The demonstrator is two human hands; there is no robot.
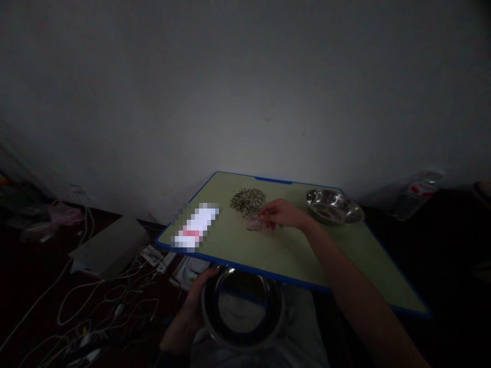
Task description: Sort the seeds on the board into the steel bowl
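A small pile of dark and pale seed-like bits (248,202) lies on the pale green top of a blue-edged table (230,250). At the near side of this pile is my right hand (282,212), its thumb and fingers pinched together. Under the fingertips shows a blurred, pinkish, see-through patch (258,225); whether it is in the pinch I cannot tell. Below the table's near edge, my left hand (201,289) grips the left rim of a shiny metal bowl (241,312) over my lap. Greenish dark contents show at the bowl's far side, partly shaded.
Another metal bowl (333,207) stands at the table's right. A lit phone (197,225), pixelated, lies on the left. Tangled cables (115,301) and a grey box (111,245) are on the floor. A plastic bottle (418,194) leans by the wall (245,102).
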